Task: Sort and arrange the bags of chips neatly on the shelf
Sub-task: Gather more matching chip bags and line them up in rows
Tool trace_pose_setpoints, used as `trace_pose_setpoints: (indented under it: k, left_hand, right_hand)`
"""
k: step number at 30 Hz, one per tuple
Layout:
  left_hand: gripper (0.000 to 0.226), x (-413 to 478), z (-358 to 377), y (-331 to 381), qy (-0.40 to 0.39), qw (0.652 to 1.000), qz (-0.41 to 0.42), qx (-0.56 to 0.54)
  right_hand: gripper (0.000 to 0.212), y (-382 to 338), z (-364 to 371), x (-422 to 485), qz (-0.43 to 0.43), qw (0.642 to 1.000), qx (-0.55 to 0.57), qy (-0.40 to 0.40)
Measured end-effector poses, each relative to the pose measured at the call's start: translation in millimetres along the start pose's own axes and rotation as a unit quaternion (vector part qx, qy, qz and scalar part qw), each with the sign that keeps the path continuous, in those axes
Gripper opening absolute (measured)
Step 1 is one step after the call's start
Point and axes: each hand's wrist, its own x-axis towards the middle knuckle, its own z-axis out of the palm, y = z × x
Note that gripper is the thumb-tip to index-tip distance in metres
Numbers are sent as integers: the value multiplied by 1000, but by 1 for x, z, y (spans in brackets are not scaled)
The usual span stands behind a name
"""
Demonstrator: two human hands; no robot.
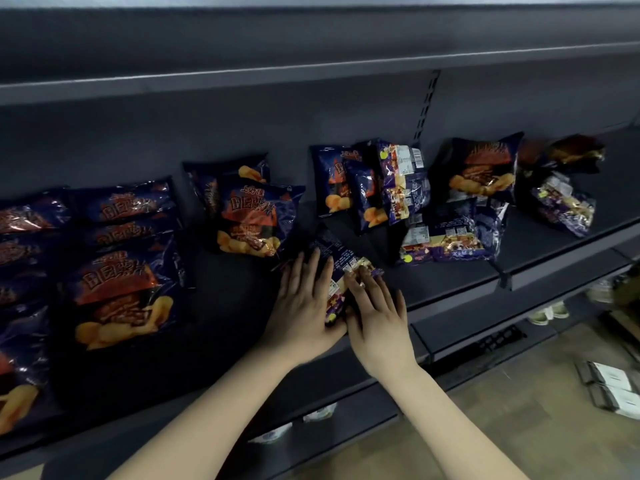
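A dark blue chip bag [334,252] lies back side up on the dark shelf [225,306], near its front edge. My left hand [304,303] rests flat on the bag's left side with straight fingers. My right hand [377,317] grips the bag's right edge, fingertips curled over it. To the left, rows of matching blue-and-orange bags [121,289] lie face up. One more bag [252,220] leans just behind my left hand.
Several bags [346,181] stand against the back wall, and others lie jumbled at the right [446,237], [481,171], [561,199]. An upper shelf [311,69] overhangs. Lower shelves and a wooden floor with packages [613,386] show below right.
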Motion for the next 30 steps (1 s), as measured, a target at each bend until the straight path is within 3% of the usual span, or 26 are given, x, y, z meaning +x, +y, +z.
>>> trace_pose_setpoints:
  k: [30]
  left_hand:
    - [91,8,-23,15,-47,998,-16,41]
  right_hand:
    - [55,-5,-5,-2,32,998,-55,-28]
